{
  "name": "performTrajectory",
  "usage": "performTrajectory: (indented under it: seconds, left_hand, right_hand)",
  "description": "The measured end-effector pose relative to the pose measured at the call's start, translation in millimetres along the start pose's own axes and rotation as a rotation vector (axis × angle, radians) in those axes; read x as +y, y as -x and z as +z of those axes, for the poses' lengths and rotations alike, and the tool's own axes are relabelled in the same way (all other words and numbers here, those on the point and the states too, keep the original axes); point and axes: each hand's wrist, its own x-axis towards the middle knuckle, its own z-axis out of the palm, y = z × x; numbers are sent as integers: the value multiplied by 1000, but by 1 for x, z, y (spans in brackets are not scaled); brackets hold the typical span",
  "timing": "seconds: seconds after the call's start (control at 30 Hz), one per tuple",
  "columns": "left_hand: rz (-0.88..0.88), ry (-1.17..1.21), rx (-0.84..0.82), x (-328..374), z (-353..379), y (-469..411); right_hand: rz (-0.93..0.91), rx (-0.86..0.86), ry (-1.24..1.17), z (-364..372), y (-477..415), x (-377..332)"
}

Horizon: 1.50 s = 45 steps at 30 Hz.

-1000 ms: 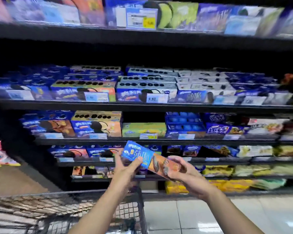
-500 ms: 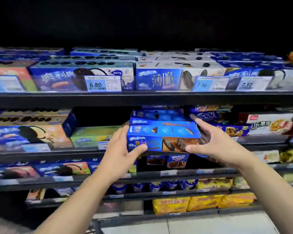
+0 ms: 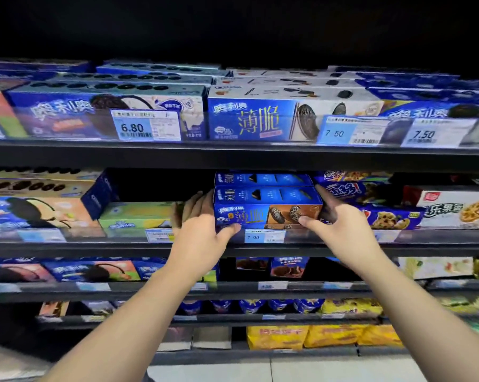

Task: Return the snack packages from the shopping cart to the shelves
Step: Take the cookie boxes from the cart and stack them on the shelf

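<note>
My left hand, right hand clamp box by ends, thumbs on front. Box sits at shelf edge, twin at 12 o'clock. Placing nearly done; release left; cart unseen.

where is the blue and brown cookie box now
Head view, centre: the cookie box is at the front of the second shelf down, above the 7.00 tag, gripped between the left hand and right hand, with a green box to its left.
</note>
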Motion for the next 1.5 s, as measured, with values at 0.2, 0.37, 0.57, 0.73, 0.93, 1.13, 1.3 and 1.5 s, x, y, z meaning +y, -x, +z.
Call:
performTrajectory:
  seconds: [0.2, 0.37, 0.57, 0.73, 0.93, 1.13, 1.3, 1.5]
  left_hand:
    - [58, 5, 80, 4, 2, -2]
    - [55, 14, 129, 3, 5, 1]
    - [66, 3, 198, -11, -9, 37]
    - [147, 133, 225, -71, -24, 100]
    - [105, 141, 174, -174, -72, 168]
    - [-17, 23, 82, -324, -129, 255]
    - [-347, -16, -168, -424, -154, 328]
    - [-483, -195, -560, -485, -153, 390]
  right_hand:
    - [41, 119, 115, 13, 8, -5]
    - [80, 145, 131, 17, 9, -3]
    - [79, 255, 52, 36, 52, -6]
    - [23, 158, -2, 81, 97, -31]
    - [-125, -45, -60, 175, 164, -121]
    - [-160, -376, -98, 300, 249, -205]
    - [-21, -741, -69, 400, 320, -213]
    - [194, -1032, 38, 493, 376, -194]
